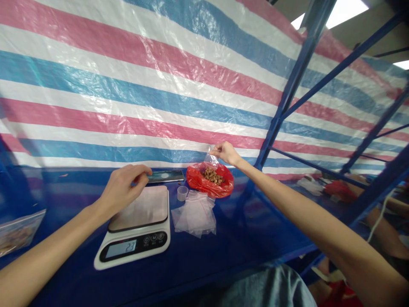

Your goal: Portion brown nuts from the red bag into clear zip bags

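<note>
My right hand (224, 152) is pinched on the top edge of a small clear bag (210, 160), held over a red bag (198, 181) full of brown nuts (212, 175). My left hand (124, 186) hovers above the far left corner of a white kitchen scale (137, 226), fingers curled with the tips together at the edge of a phone (166, 176) lying behind the scale; what they hold, if anything, I cannot make out. The scale's display reads 23. Beside the scale stands a small clear cup (182, 192).
A pile of empty clear bags (194, 216) lies right of the scale on the blue table (64, 187). A filled clear bag (17, 232) sits at the left edge. A striped tarp (159, 85) hangs behind. Blue shelf posts (287, 94) stand right, with another person's arm (383, 221) beyond.
</note>
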`<state>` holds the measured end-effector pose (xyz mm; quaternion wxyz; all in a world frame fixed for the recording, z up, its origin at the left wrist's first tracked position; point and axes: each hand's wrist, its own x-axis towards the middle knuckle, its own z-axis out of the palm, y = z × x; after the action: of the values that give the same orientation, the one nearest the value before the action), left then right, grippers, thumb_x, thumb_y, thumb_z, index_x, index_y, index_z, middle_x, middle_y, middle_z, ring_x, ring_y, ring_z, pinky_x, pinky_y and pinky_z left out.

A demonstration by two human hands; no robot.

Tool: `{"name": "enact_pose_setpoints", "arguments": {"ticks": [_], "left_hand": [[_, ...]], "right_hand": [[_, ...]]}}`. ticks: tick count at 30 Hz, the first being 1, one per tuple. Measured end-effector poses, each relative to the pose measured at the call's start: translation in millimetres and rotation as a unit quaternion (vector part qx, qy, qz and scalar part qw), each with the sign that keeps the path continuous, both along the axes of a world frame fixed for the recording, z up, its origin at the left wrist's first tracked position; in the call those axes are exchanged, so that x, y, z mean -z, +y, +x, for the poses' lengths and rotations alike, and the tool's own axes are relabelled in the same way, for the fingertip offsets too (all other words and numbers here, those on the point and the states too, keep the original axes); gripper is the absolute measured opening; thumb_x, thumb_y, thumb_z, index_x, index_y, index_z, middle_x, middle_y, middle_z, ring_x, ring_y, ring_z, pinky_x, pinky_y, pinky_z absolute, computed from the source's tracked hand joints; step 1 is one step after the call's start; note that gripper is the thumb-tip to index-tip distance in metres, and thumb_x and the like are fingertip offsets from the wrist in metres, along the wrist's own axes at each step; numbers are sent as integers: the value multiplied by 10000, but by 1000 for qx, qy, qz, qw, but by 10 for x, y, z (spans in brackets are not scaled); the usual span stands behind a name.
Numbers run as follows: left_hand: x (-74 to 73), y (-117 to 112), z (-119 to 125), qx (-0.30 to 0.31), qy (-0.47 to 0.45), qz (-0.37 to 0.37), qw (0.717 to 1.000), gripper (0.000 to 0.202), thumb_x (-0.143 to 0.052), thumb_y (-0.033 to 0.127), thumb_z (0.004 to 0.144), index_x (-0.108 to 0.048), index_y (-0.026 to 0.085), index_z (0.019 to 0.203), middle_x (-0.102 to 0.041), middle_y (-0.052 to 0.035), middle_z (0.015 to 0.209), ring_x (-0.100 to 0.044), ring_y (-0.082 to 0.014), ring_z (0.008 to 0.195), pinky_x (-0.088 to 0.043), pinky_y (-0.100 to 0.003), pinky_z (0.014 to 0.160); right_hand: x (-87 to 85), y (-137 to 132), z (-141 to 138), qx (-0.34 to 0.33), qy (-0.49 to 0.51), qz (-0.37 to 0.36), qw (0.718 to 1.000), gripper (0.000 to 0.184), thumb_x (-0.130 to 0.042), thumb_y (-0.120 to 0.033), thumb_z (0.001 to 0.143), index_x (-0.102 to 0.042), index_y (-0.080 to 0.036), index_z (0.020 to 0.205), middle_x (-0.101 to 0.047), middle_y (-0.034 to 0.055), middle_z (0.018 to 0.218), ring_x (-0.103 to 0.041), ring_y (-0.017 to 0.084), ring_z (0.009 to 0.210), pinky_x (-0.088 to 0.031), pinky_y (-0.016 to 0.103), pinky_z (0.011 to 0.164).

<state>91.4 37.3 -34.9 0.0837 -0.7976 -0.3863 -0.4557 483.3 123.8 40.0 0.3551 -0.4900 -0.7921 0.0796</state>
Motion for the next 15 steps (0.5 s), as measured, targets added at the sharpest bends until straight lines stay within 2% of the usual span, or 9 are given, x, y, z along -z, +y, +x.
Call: {"name": "enact_pose_setpoints", "arguments": {"ticks": [5,8,10,12,14,15], "left_hand": [[-4,-8,10,-3,4,9,1000,243,-481,302,926,-706,220,888,-678,0,705,-600,-169,640,-437,-302,677],[-11,-9,2,-3,6,10,1000,238,-485,293,927,-707,219,885,-697,-3,728,-620,-175,666,-442,-305,699],[-24,-12,-13,-8,5,17,1000,235,-487,284,925,-709,216,882,-705,-5,738,-632,-180,678,-444,-308,710],[-44,-20,-32,-19,3,27,999,240,-485,276,923,-711,215,874,-701,-6,725,-629,-182,671,-440,-310,706],[-73,-31,-44,-36,1,38,999,255,-473,272,923,-714,214,860,-700,-10,715,-618,-185,663,-436,-314,702],[-92,-39,-44,-44,-1,43,998,263,-468,272,921,-715,214,853,-704,-12,718,-616,-187,664,-437,-316,706]], "right_hand": [[-112,9,-27,0,-3,26,1000,238,-710,-329,796,-690,-161,628,-673,43,614,-601,183,611,-424,287,578],[-196,-106,-77,6,18,53,998,214,-662,-307,853,-744,-141,746,-751,90,756,-681,233,708,-501,325,650],[-195,-339,-161,2,34,80,996,228,-612,-282,907,-785,-135,929,-798,118,938,-735,272,837,-553,368,752],[-101,-702,-283,-7,29,132,991,310,-555,-216,946,-779,-161,1153,-794,123,1156,-747,312,1034,-568,427,898],[94,-1127,-418,-2,-45,144,989,450,-506,-140,952,-722,-229,1337,-763,93,1272,-729,324,1142,-542,485,1008],[223,-1332,-481,-28,-81,129,988,523,-489,-108,943,-673,-259,1409,-743,75,1319,-726,314,1166,-545,488,1029]]}}
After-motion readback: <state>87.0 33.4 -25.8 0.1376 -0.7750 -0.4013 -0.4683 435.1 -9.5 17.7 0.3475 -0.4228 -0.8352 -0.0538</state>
